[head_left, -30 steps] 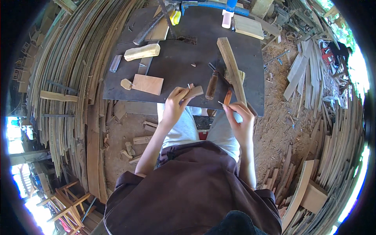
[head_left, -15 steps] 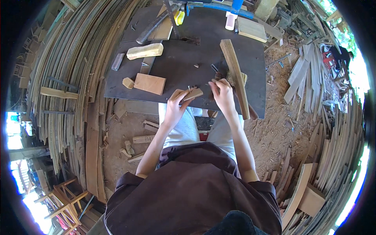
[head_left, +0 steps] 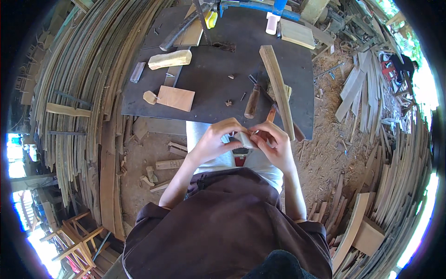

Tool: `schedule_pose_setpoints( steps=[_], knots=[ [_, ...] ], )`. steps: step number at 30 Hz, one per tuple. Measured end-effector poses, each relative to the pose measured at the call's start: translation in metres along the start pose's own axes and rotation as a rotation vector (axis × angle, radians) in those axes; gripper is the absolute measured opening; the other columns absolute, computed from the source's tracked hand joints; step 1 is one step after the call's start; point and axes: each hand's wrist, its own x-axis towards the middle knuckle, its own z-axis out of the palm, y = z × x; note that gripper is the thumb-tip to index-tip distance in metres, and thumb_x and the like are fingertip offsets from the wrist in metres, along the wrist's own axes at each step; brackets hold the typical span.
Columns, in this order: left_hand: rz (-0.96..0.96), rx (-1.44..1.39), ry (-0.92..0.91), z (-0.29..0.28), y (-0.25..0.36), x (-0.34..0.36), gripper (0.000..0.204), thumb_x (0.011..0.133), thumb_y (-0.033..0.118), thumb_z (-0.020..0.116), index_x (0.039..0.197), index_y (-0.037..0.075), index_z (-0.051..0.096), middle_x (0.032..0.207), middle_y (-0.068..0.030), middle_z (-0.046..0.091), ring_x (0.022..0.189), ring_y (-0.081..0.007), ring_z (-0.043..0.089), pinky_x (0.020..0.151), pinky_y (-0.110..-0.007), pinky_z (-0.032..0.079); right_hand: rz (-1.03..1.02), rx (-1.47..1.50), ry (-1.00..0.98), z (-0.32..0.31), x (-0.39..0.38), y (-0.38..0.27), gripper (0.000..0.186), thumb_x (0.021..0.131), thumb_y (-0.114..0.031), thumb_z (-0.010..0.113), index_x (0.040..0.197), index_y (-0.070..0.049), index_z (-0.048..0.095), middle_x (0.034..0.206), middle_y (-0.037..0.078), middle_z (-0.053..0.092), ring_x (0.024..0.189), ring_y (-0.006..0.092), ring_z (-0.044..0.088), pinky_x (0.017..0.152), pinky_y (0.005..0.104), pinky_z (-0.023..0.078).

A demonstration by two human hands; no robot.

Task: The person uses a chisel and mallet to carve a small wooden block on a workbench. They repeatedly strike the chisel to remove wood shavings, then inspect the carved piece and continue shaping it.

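Taking the hands as the clock's centre, a dark, flat, straight-edged tabletop [head_left: 209,69] spreads from ten to one o'clock. Long grey-brown stacked planks [head_left: 88,69] line nine to eleven; shavings-strewn brown ground [head_left: 323,167] lies at four, with loose pale flat boards [head_left: 357,86] at two. The small pale wooden block [head_left: 246,141] sits just off the table's near edge, above the lap. The left hand [head_left: 218,139] grips it between thumb and fingers; the right hand [head_left: 274,142] has bent fingers at its right end, their exact hold too small to tell. The widest near-edge gap runs between a rectangular tan board [head_left: 176,98] at ten and a brown wooden-handled tool [head_left: 252,102] at twelve. A long squared wooden bar [head_left: 277,88] slants at one, reaching the near edge.
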Motion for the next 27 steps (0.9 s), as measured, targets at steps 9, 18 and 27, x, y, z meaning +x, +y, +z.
schedule_pose_setpoints(
  steps=[9,18,27],
  knots=[
    [-0.210,-0.496,0.216,0.045,0.005,-0.018,0.045,0.105,0.032,0.033,0.135,-0.002,0.037,0.108,-0.0069,0.056,0.092,-0.0123,0.053,0.082,-0.028,0.043,-0.114,-0.097,0.219,0.023,-0.001,-0.027,0.013,0.082,0.006,0.067,0.093,0.001,0.061,0.082,0.010,0.061,0.066,0.0163,0.063,0.058,0.0255,0.048],
    [-0.364,-0.422,0.285,0.023,0.024,-0.007,0.046,0.106,0.038,0.029,0.115,-0.001,0.054,0.091,-0.0044,0.058,0.082,-0.0085,0.052,0.073,-0.024,0.041,-0.499,-0.605,0.099,0.005,0.007,-0.024,0.030,0.074,-0.004,0.071,0.102,-0.003,0.062,0.093,0.008,0.057,0.074,0.0216,0.057,0.068,0.0336,0.047],
    [-0.491,-0.491,0.043,0.006,0.027,-0.007,0.047,0.105,0.035,0.036,0.074,0.002,0.050,0.060,0.0018,0.040,0.057,-0.0078,0.032,0.051,-0.029,0.029,-0.872,-0.836,-0.247,-0.018,0.024,-0.028,0.016,0.071,-0.014,0.064,0.085,-0.006,0.059,0.082,0.002,0.047,0.070,0.0123,0.053,0.067,0.0300,0.042]
  ],
)
